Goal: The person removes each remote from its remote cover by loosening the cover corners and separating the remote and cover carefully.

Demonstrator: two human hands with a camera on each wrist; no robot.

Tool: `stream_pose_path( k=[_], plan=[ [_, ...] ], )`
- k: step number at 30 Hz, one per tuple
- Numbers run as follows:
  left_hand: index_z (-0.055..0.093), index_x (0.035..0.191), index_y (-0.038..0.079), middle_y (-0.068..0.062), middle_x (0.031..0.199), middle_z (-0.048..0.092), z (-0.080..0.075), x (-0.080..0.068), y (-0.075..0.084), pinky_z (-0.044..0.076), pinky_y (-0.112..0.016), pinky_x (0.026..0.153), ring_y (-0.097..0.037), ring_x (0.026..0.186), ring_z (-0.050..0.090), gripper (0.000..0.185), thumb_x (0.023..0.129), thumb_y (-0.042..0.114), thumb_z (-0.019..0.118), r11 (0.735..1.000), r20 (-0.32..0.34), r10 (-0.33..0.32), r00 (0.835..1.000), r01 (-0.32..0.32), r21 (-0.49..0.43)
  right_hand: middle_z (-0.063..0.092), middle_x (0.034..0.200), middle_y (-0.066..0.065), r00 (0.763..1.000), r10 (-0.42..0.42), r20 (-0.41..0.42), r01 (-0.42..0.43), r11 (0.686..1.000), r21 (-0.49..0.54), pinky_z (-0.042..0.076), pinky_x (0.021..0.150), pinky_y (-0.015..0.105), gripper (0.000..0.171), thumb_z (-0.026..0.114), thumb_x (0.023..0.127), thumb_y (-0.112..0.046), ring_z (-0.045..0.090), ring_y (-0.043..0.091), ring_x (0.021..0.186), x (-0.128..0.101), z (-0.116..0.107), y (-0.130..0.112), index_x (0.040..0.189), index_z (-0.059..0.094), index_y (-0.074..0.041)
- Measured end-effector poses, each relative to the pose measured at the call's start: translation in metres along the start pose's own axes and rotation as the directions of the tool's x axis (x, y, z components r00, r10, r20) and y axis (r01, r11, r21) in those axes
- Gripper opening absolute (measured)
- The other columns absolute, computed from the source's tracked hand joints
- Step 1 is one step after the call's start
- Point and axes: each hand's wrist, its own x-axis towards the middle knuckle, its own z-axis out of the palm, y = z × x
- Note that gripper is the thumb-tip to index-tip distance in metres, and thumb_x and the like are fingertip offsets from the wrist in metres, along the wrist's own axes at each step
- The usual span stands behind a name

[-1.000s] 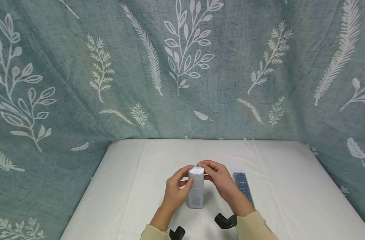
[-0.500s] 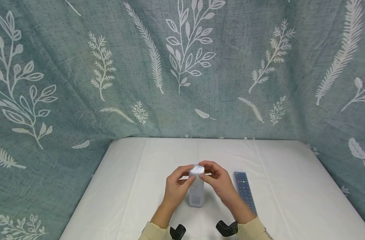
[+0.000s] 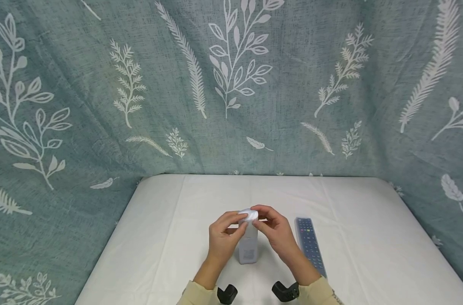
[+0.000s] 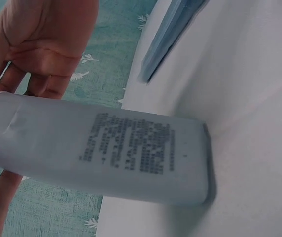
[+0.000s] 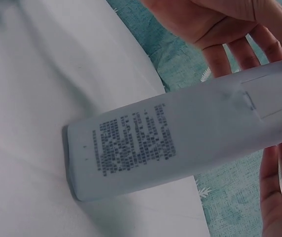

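The left hand curls its fingers and thumb round the upper part of a pale grey remote, which stands on end on the white table, near the middle of its front edge. The right hand pinches the remote's top from the other side. Just right, near the front edge, lies a dark remote, flat.
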Motion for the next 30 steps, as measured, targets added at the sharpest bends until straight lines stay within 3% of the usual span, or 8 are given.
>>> stream_pose_path(
  k=[6, 13, 22, 30],
  plan=[
    [0.078, 0.100, 0.004, -0.012, 0.098, 0.074, 0.0006, 0.0041, -0.0004, 0.061, -0.022, 0.060, -0.018, 0.083, 0.074, 0.015, 0.085, 0.006, 0.077, 1.000, -0.021, -0.018, 1.000, 0.018, 0.007, 0.065, 0.111, -0.006, 1.000, -0.011, -0.020, 0.011, 1.000, -0.021, 0.057, 0.084, 0.023, 0.032, 0.069, 0.094, -0.017, 0.062, 0.009, 0.100, 0.0011, -0.0006, 0.0016, 0.126, 0.064, -0.011],
    [0.077, 0.096, 0.000, -0.015, 0.096, 0.074, 0.0028, 0.0066, 0.0013, 0.062, -0.023, 0.065, -0.014, 0.089, 0.073, 0.012, 0.085, 0.000, 0.076, 0.999, -0.034, -0.003, 0.999, 0.002, -0.037, 0.065, 0.109, -0.005, 0.999, -0.014, -0.038, 0.013, 0.999, -0.034, 0.057, 0.081, 0.022, 0.031, 0.069, 0.094, -0.018, 0.062, 0.008, 0.096, 0.0006, 0.0003, 0.0012, 0.124, 0.065, -0.010],
    [0.074, 0.110, 0.011, -0.007, 0.109, 0.072, 0.0018, 0.0038, 0.0013, 0.063, -0.027, 0.066, -0.024, 0.089, 0.073, 0.027, 0.085, 0.001, 0.076, 0.997, 0.032, 0.010, 0.999, -0.013, 0.080, 0.067, 0.107, -0.005, 0.995, -0.046, -0.084, 0.041, 0.997, -0.063, 0.057, 0.079, 0.023, 0.030, 0.070, 0.093, -0.016, 0.063, 0.007, 0.095, 0.0022, 0.0024, -0.0004, 0.123, 0.066, -0.012],
    [0.073, 0.110, 0.009, -0.009, 0.107, 0.073, 0.0022, 0.0022, 0.0014, 0.063, -0.025, 0.063, -0.019, 0.085, 0.073, 0.036, 0.079, -0.010, 0.071, 0.990, 0.003, 0.056, 0.998, -0.056, 0.126, 0.067, 0.108, -0.001, 0.995, -0.050, -0.089, 0.043, 0.996, -0.082, 0.057, 0.078, 0.023, 0.030, 0.071, 0.092, -0.016, 0.062, 0.007, 0.095, 0.0021, 0.0045, 0.0006, 0.122, 0.067, -0.013]
  ],
)
